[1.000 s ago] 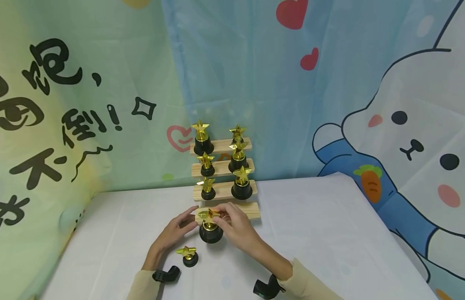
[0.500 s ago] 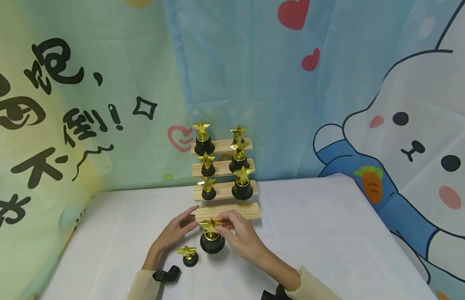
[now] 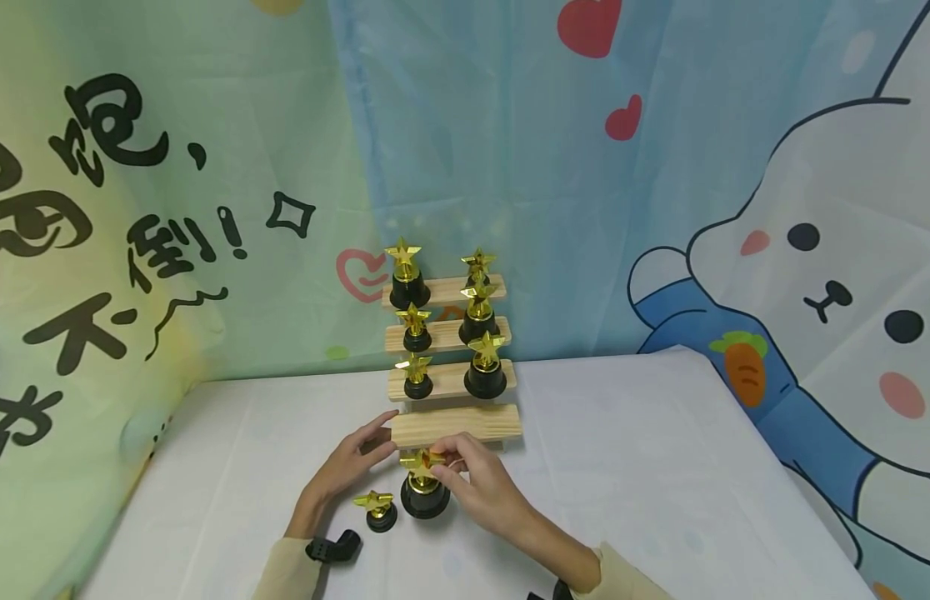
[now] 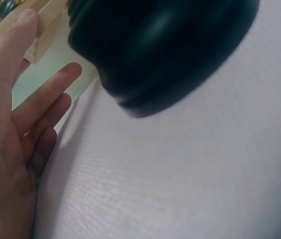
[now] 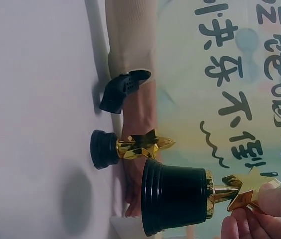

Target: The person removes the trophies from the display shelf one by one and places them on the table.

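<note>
My right hand (image 3: 483,483) pinches the gold star of a larger star trophy (image 3: 425,500) with a black base. In the right wrist view this trophy (image 5: 175,196) hangs over the white table, its shadow apart from the base. My left hand (image 3: 352,460) stays at the left end of the lowest step of a wooden stand (image 3: 457,425), fingers loosely extended. Seen from the left wrist, a finger of that hand (image 4: 3,134) overlaps the wood's end, and the dark trophy base fills the top. A smaller star trophy (image 3: 381,518) stands near my left wrist.
Several gold star trophies stand in two columns on the upper steps, such as a front right one (image 3: 485,371) and a top left one (image 3: 408,283). A printed cloth backdrop (image 3: 510,167) rises behind the white table (image 3: 645,500).
My right hand has drawn the larger trophy back from the lowest step, toward the front of the table. My left hand and the smaller trophy have stayed put.
</note>
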A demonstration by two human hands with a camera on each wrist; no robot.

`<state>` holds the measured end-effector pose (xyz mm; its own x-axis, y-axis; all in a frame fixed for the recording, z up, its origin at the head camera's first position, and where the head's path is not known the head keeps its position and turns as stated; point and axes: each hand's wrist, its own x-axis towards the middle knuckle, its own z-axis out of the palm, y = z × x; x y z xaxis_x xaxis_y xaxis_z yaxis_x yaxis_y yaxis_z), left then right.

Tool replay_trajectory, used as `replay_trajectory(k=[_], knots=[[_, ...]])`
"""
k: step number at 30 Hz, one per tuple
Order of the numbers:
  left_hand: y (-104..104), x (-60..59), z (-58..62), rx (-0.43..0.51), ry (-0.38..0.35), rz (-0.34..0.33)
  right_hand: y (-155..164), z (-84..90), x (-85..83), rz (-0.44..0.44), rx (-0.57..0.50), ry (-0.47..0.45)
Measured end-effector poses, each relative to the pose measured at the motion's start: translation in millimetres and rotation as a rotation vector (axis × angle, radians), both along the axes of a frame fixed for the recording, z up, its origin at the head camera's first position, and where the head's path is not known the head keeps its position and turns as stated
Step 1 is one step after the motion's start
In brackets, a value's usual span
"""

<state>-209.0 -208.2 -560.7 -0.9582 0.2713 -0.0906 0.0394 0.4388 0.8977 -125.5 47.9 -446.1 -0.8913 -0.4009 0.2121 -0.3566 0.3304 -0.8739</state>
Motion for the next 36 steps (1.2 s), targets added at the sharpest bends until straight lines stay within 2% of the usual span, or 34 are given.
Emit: replay_trajectory(k=[15,22,27,36], knots=[[0,0.6,1.1,0.002,0.024,-0.01,0,-20.2,-0.5,-0.007,0.037,0.015],[-2,-0.1,-1.3,0.018,0.039,-0.037,1,-30.5,3.0,0.029,0.038,0.002],[-3,-1.4,-4.6,0.032,0.046,-0.052,-1,-33.2,3.9,0.044,0.041,-0.01],[-3,-1.6,-4.9,0.018,0.045,-0.041,-1,-37.0,4.4,0.057,0.049,-0.015]])
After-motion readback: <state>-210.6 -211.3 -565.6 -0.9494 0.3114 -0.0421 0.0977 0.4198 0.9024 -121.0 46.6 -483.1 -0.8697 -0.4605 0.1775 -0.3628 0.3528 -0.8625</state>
